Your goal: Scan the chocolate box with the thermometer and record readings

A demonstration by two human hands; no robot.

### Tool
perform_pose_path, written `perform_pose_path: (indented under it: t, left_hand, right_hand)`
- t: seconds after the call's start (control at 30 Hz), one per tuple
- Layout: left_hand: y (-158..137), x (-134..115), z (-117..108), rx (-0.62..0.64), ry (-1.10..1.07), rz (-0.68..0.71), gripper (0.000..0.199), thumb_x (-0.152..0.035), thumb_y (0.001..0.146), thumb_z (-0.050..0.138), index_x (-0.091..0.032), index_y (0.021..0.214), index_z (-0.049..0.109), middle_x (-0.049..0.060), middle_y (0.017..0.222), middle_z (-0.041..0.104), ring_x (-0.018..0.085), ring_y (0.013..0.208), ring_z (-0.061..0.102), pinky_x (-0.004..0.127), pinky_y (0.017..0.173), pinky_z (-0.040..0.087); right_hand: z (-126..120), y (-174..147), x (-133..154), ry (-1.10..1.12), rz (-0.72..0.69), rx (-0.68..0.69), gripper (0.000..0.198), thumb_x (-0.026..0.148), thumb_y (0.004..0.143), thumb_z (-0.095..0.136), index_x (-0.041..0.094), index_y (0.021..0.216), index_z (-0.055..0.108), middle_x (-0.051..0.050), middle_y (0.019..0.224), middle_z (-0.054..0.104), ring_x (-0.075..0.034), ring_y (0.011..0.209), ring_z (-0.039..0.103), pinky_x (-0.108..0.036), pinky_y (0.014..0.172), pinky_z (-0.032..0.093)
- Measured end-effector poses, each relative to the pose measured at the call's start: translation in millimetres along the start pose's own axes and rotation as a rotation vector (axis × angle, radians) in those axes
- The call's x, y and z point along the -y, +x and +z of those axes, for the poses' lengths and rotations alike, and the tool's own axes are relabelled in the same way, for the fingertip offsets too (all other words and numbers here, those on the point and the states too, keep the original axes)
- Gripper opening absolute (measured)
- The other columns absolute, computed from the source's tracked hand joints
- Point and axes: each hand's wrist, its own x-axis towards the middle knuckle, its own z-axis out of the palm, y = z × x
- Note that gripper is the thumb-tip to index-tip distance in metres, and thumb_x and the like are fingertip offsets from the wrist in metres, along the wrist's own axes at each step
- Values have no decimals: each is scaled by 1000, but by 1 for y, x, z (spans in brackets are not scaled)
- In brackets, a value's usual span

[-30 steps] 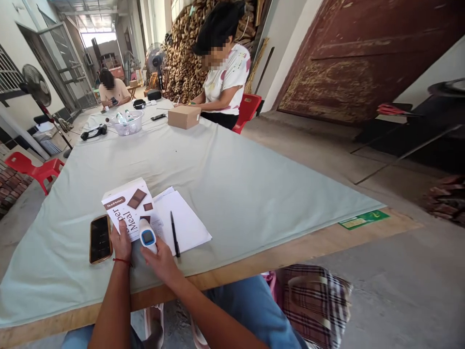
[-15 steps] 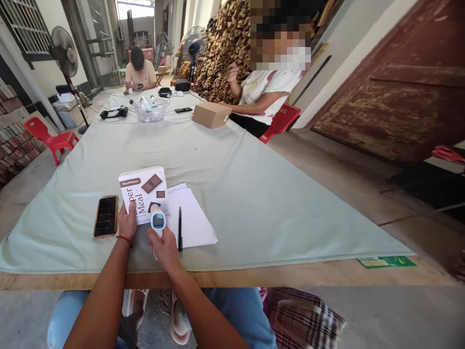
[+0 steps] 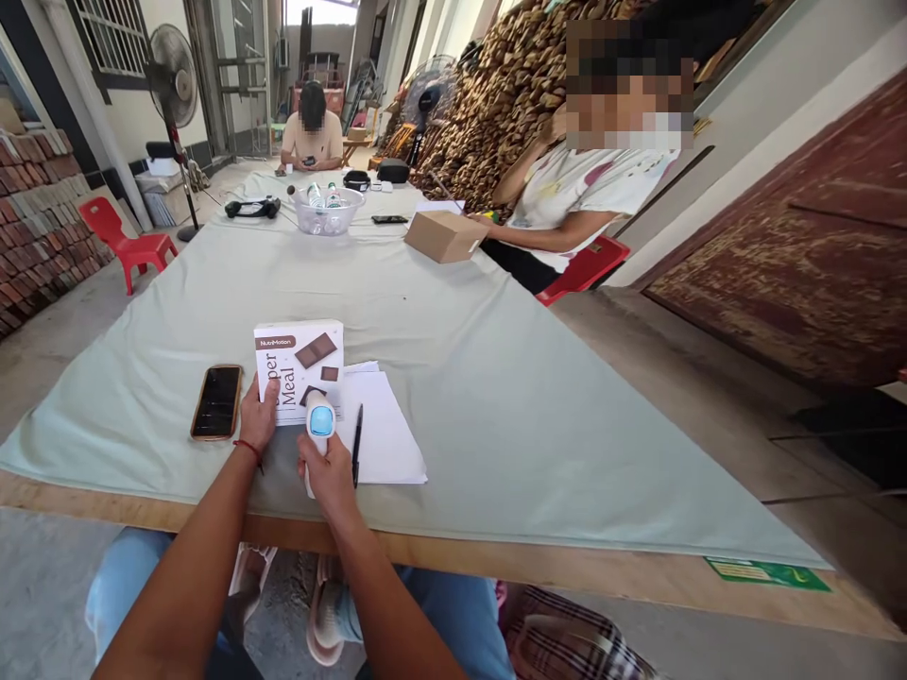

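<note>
The left grip (image 3: 258, 416) pinches a white rectangular cardboard box (image 3: 301, 364) on its right; the right grip (image 3: 326, 463) wraps round a white plastic handheld thermometer (image 3: 316, 400) with a blue-lit screen (image 3: 321, 421).

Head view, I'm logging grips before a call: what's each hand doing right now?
Left hand: closed on the white NutriMotion box, thumb across its front.
Right hand: closed around the handle of the white handheld thermometer.
</note>
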Motion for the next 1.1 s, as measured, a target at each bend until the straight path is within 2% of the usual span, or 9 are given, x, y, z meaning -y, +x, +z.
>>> perform_pose_path:
  t: [0.27,0.43,0.57,0.67,0.73,0.9,1.0,1.1]
  left_hand:
    - [1,2,0,1,13,-1,51,-57,88,51,-16,114,66,9,107,72,26,102,65,37,94,50]
    - [3,1,-2,-11,64,-48,50,-54,88,51,-14,113,66,11,109,72,27,103,65,39,94,50]
    - [6,-6,-5,-27,98,-66,42,-47,85,55,-15,111,65,12,113,70,29,108,64,41,96,49]
    - [8,-10,-10,-12,111,-115,41,-43,76,66,-15,106,65,12,109,71,30,104,65,42,92,51]
    - [10,-11,-15,48,67,-143,47,-43,69,73,-15,104,64,12,106,72,31,102,65,43,91,52]
    - [17,-13,-28,220,-163,-180,67,-49,59,81,-15,112,59,11,112,69,26,98,66,42,90,52]
    - [30,-21,-33,186,-127,-181,68,-50,56,82,-15,110,59,10,107,69,24,92,66,42,88,52]
    - [54,-31,-30,72,12,-76,59,-47,59,80,-16,105,60,8,103,69,23,94,65,41,90,52]
  right_hand:
    - [3,2,-3,18,6,19,24,46,73,59,22,72,51,6,46,51,-14,43,49,-27,46,38]
    - [-7,-8,14,216,59,93,26,45,72,62,22,74,52,6,53,54,-12,47,49,-25,49,38]
    - [-35,-25,45,308,27,120,26,47,75,60,21,74,54,3,58,58,-12,51,49,-25,50,37]
    - [-62,-38,64,302,-72,86,30,50,77,60,20,75,56,2,60,59,-13,55,50,-25,53,38]
    - [-79,-46,71,290,-147,49,31,51,78,61,20,75,57,2,61,59,-13,57,51,-25,55,39]
    - [-115,-67,81,297,-262,-34,31,50,81,63,19,80,58,2,65,58,-12,58,51,-25,57,40]
    - [-131,-75,85,299,-299,-71,32,50,82,63,19,81,59,1,66,58,-13,58,52,-25,57,41]
    - [-144,-78,86,302,-320,-112,32,51,81,64,19,81,60,1,65,58,-13,58,53,-25,57,41]
